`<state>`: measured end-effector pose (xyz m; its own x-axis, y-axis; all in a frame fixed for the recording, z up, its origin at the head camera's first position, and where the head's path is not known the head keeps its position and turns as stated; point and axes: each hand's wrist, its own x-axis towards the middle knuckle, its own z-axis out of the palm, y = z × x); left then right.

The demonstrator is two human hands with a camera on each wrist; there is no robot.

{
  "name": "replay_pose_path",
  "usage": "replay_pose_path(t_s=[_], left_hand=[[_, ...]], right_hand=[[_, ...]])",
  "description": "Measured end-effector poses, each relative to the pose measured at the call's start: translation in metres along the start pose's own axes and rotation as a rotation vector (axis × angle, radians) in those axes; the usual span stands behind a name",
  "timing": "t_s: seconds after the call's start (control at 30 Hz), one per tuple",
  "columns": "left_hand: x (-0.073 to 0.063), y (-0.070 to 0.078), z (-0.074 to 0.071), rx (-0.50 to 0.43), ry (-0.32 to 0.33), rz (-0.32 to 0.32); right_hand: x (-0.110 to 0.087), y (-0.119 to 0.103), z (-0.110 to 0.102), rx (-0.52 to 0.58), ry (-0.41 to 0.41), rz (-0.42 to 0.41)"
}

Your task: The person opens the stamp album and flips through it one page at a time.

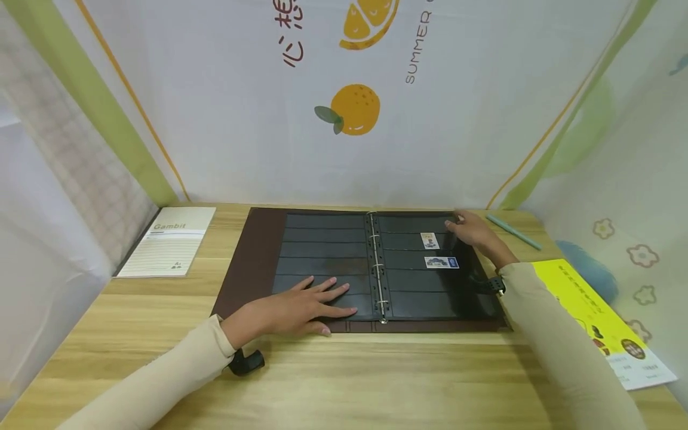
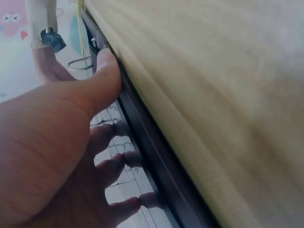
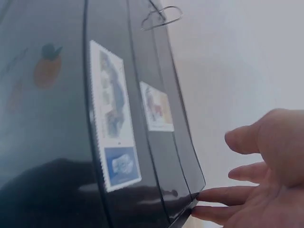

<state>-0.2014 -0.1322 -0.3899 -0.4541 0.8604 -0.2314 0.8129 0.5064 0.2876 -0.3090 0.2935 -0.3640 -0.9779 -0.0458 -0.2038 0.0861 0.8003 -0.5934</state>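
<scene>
A brown ring-binder stamp album (image 1: 243, 257) lies spread on the table with black pocket pages. Across the lower part of its left page (image 1: 325, 236), my left hand (image 1: 295, 309) rests with fingers spread and straight. My right hand (image 1: 475, 233) is at the top outer corner of the right page (image 1: 416, 303). In the right wrist view, its fingertips (image 3: 209, 194) touch that corner while the thumb stays apart. Two stamps sit in the right page's pockets: a smaller one (image 1: 430, 240) above a longer one with a blue end (image 1: 442, 263). Metal rings (image 1: 378, 266) run down the middle.
A cream "Gambit" notepad (image 1: 172, 242) lies at the back left. Right of the album are a pale green pen-like stick (image 1: 513, 231) and a yellow-and-white printed sheet (image 1: 586, 310), partly behind the right sleeve. A printed curtain (image 1: 242, 149) hangs behind the table (image 1: 376, 382).
</scene>
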Motion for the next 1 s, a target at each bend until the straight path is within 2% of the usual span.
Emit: replay_pose_path(t_s=[0.3, 0.6, 0.73, 0.8, 0.9, 1.0], left_hand=[[-0.001, 0.003, 0.001, -0.005, 0.007, 0.008], [0.001, 0.002, 0.002, -0.015, 0.011, 0.013], [0.002, 0.002, 0.001, -0.011, 0.014, 0.019], [0.002, 0.002, 0.001, -0.010, 0.014, 0.021], [0.002, 0.002, 0.000, -0.014, 0.009, 0.020], [0.002, 0.002, -0.001, -0.017, 0.001, 0.017]], right_hand=[[-0.001, -0.001, 0.004, -0.012, 0.205, -0.024], [-0.005, -0.006, 0.008, -0.126, 0.294, -0.093], [-0.004, -0.003, 0.015, -0.147, 0.367, -0.113], [-0.004, -0.001, 0.018, -0.129, 0.409, -0.123], [-0.005, 0.001, 0.018, -0.045, 0.448, -0.115], [-0.007, 0.004, 0.012, 0.049, 0.437, -0.084]])
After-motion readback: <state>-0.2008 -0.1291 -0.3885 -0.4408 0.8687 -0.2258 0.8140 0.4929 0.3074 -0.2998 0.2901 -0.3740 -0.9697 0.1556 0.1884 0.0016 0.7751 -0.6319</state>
